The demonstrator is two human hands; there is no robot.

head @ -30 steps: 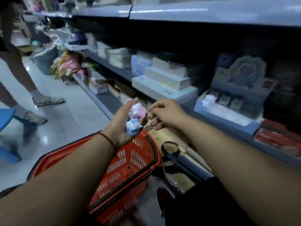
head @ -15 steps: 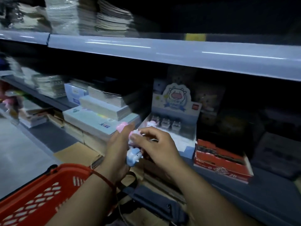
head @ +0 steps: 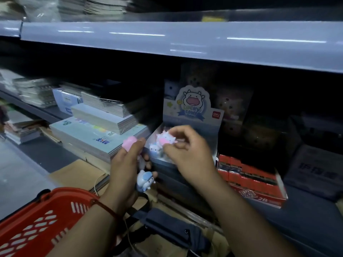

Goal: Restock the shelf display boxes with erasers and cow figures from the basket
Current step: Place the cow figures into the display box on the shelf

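The right hand pinches a pink cow between thumb and fingertips, holding it over the front of the cow box, whose backing card shows a cartoon cow. Just below and left of that hand, a pale blue cow sits at the box's front edge; whether the fingers touch it cannot be told through the blur.

The left hand is curled shut around several figures: a pink one sticks up above its index finger, and a blue cow pokes out beneath its thumb side, head down. A red string circles that wrist. The two hands are close together, nearly meeting in front of the box.

Under the left forearm, at the lower left, is the red basket; what it holds is out of sight. Left of the left hand, flat paper packs lie stacked on the shelf. Right of the right hand, touching the cow box's side, stands a red box marked 28. Below both hands a dark strap bag lies on brown cardboard. Above, the grey edge of the upper shelf runs across the view.
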